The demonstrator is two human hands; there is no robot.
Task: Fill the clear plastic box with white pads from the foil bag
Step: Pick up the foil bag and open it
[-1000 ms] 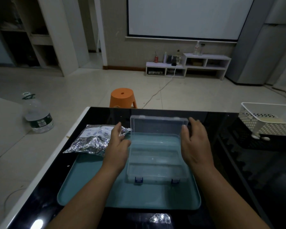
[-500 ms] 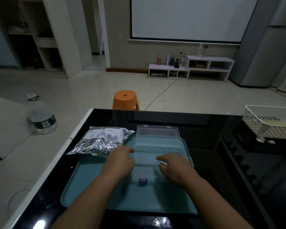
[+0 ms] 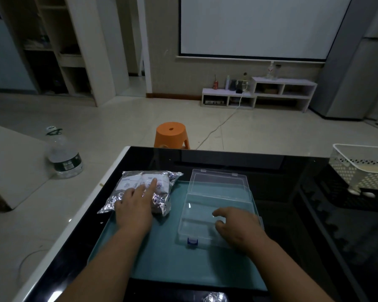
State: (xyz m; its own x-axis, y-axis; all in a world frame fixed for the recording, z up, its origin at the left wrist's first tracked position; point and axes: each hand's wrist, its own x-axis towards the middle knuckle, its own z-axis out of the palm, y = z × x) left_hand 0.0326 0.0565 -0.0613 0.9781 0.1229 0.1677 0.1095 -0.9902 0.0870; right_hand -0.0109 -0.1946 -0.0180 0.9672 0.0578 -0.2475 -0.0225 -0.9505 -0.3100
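A clear plastic box (image 3: 196,216) lies open on a teal tray (image 3: 166,256), its lid (image 3: 218,184) flat behind it and nothing visible inside. A crinkled foil bag (image 3: 162,186) with a white label lies at the tray's far left corner. My left hand (image 3: 135,205) rests flat on the bag, fingers stretched over the label. My right hand (image 3: 238,227) hovers over the box's right half, fingers loosely curled and holding nothing. No white pads show outside the bag.
The tray sits on a glossy black table (image 3: 292,214) with a white left edge. A white perforated basket (image 3: 362,171) stands at the table's right. Beyond the far edge are an orange stool (image 3: 171,136) and a water bottle (image 3: 63,155) on the floor.
The box lid has swung fully open and lies flat. My left hand moved left from the box onto the foil bag. My right hand stayed over the box's right part.
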